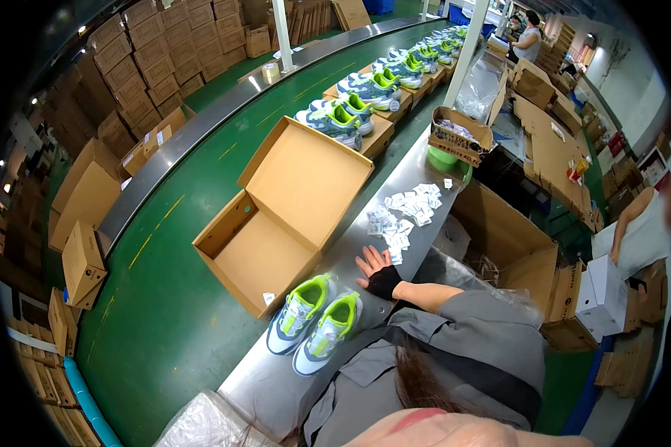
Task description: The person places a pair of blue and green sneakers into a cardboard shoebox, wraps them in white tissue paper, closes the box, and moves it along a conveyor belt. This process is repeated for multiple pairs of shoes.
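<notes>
My right hand (379, 270), in a black fingerless glove, lies on the metal table edge with its fingers spread and nothing in them. Just beyond it is a loose pile of small white sachets (410, 208). To its left stands a pair of white and blue sneakers with lime-green linings (326, 337), side by side on the metal. Past the shoes an open brown shoe box (265, 235) rests on the green belt, lid tipped back. One small white sachet (268, 298) sits in the box's near corner. My left hand is out of view.
Beyond the box, similar sneakers (335, 119) stand on closed boxes along the green conveyor (156, 261). A small carton (462, 135) sits over a green basin at the table's far end. A large open carton (499, 231) is at my right. Plastic bags lie near the lower edge.
</notes>
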`<state>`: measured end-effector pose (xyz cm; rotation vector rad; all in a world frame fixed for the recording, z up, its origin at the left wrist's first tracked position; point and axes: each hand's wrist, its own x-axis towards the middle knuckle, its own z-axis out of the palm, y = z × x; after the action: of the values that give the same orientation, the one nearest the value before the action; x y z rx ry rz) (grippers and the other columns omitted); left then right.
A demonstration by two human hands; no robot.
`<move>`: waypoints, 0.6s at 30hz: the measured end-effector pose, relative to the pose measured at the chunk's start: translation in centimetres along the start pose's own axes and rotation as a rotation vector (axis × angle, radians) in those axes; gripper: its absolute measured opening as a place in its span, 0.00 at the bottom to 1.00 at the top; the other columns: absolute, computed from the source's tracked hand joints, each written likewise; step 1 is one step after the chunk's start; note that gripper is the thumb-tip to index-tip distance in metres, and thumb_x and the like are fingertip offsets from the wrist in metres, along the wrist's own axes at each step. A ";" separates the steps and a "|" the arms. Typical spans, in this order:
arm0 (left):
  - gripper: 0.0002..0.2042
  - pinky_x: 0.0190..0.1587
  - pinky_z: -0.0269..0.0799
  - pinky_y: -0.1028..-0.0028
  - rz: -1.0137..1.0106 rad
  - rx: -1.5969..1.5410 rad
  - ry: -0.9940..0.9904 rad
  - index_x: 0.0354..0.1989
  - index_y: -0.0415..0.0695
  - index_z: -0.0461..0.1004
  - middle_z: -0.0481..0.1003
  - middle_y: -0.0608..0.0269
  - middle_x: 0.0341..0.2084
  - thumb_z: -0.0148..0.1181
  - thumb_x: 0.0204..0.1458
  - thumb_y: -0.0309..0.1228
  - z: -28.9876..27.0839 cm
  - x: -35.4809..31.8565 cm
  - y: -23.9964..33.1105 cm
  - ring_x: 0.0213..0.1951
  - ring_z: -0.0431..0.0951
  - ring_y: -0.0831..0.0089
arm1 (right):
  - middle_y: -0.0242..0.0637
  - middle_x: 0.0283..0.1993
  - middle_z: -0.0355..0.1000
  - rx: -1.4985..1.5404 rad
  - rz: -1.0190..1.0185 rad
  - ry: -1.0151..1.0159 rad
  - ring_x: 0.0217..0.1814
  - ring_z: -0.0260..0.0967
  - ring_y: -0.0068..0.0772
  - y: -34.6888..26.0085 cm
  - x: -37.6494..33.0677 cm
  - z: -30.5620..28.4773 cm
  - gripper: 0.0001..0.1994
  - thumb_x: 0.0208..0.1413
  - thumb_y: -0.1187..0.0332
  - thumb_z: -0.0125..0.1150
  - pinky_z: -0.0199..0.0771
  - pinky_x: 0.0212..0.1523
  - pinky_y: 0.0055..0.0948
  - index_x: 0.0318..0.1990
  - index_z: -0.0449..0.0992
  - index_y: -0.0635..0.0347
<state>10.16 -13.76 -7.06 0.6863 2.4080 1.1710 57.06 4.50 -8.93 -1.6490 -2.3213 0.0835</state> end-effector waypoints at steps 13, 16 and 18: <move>0.11 0.42 0.63 0.66 -0.060 -0.499 0.190 0.40 0.38 0.68 0.67 0.55 0.37 0.50 0.48 0.28 -7.3 0.3 4.8 0.39 0.68 0.60 | 0.48 0.53 0.59 0.367 -0.098 0.479 0.53 0.59 0.49 -3.5 8.2 -11.6 0.23 0.46 0.63 0.57 0.60 0.52 0.39 0.49 0.64 0.62; 0.11 0.41 0.64 0.66 0.234 -0.398 0.275 0.39 0.39 0.68 0.68 0.56 0.36 0.51 0.48 0.27 -10.7 0.2 9.2 0.38 0.68 0.61 | 0.46 0.52 0.60 0.502 -0.388 0.352 0.49 0.63 0.44 -8.4 10.7 -14.9 0.25 0.46 0.62 0.59 0.63 0.49 0.35 0.51 0.62 0.61; 0.10 0.40 0.65 0.67 0.876 0.343 0.367 0.39 0.39 0.68 0.68 0.57 0.35 0.51 0.47 0.27 -7.8 0.8 12.4 0.37 0.69 0.61 | 0.45 0.52 0.60 0.862 -0.438 -0.010 0.43 0.66 0.38 -12.0 11.0 -15.3 0.31 0.43 0.59 0.63 0.66 0.45 0.33 0.54 0.59 0.60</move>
<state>8.63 -11.48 7.39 1.9197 2.7073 1.2498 46.87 8.77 10.45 -0.7106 -2.1132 0.8514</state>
